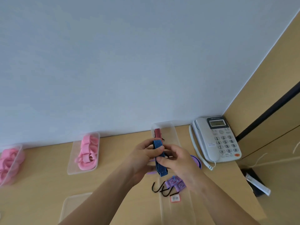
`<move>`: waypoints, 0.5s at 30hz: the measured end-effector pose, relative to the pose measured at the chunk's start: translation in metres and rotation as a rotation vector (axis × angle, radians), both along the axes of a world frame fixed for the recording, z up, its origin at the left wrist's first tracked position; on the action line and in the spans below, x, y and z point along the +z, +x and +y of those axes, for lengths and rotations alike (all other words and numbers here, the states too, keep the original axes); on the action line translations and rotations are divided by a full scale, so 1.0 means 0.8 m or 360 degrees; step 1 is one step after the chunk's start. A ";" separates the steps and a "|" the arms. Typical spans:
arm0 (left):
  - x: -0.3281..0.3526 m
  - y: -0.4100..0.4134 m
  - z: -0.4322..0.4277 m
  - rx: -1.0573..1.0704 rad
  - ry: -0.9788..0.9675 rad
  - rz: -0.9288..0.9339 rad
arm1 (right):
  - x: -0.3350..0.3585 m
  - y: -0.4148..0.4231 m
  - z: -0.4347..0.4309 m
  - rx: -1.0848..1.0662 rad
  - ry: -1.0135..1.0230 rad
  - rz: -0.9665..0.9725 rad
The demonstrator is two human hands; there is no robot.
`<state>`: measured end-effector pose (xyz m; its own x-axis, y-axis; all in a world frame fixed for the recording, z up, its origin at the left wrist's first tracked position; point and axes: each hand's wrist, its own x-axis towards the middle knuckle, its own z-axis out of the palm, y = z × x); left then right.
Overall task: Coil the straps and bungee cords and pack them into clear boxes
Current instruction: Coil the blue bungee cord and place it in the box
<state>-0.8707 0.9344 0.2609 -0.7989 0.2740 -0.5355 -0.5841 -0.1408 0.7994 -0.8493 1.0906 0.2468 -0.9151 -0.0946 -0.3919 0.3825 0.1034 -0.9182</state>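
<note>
Fingers (162,159) of left hand (142,154) and right hand (177,162) pinch the folded blue cord (162,171), pointing lengthwise at the clear box (174,128) by the back edge of the desk (113,159).

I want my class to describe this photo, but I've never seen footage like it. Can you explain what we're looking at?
There is one picture, taken by a camera worn on a person's head, looking down at a wooden desk. There is no machine. The left hand and right hand both grip a folded blue striped bungee cord. Nearer the camera lies a purple bungee cord with black hooks. A red cord sits in a clear box by the wall. Pink straps fill two more boxes on the left. A telephone stands on the right.
</note>
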 end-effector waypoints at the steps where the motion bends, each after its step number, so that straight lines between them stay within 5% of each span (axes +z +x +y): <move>1: -0.004 -0.010 0.006 -0.0004 -0.0015 -0.0010 | -0.005 -0.011 0.005 -0.0004 0.0039 0.0006; 8: -0.038 -0.079 0.031 0.0028 -0.0360 -0.0044 | -0.050 -0.085 0.021 -0.0376 0.0012 -0.0110; 15: -0.091 -0.111 0.031 0.0105 -0.0962 0.0055 | -0.107 -0.126 -0.027 -0.0512 0.0909 0.0148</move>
